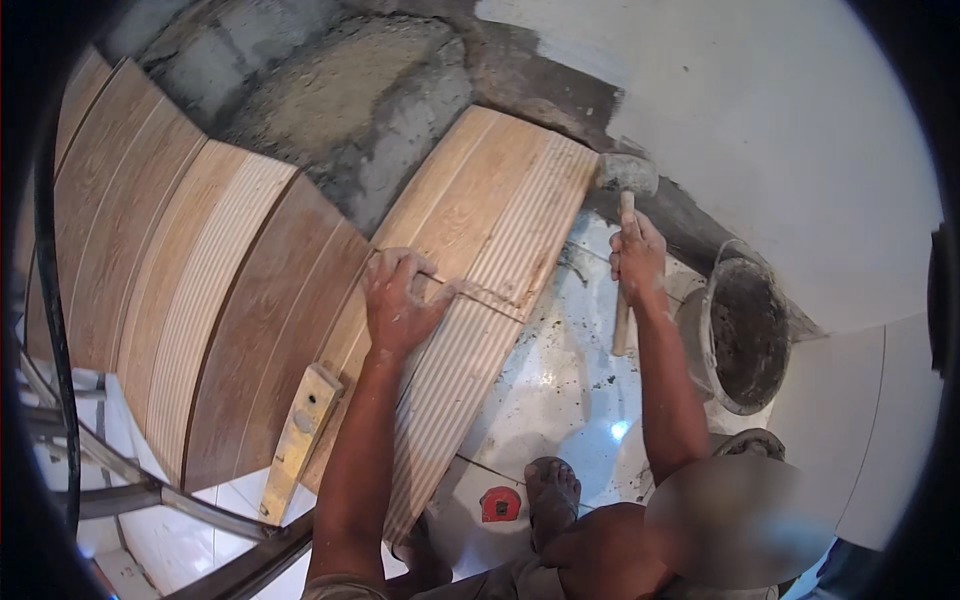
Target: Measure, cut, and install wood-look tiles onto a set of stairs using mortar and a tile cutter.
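My right hand (638,258) is closed round the wooden handle of a mallet (628,176). The mallet's grey, worn head is at the far right corner of a wood-look stair tile (505,195) with a ribbed front strip. My left hand (398,305) rests with fingers apart where that tile meets a nearer ribbed tile (440,400). A seam with a small gap runs beside its thumb. Both hands look dusty with mortar. Left of my left forearm lies a yellow spirit level (302,440), on the nearer tile.
Brown and light step tiles (275,330) rise to the left. Beyond them is rough mortar (350,85) by a white wall (750,110). A mortar bucket (745,335) stands at right. A red tape measure (500,504) lies near my foot; metal framing (150,490) is lower left.
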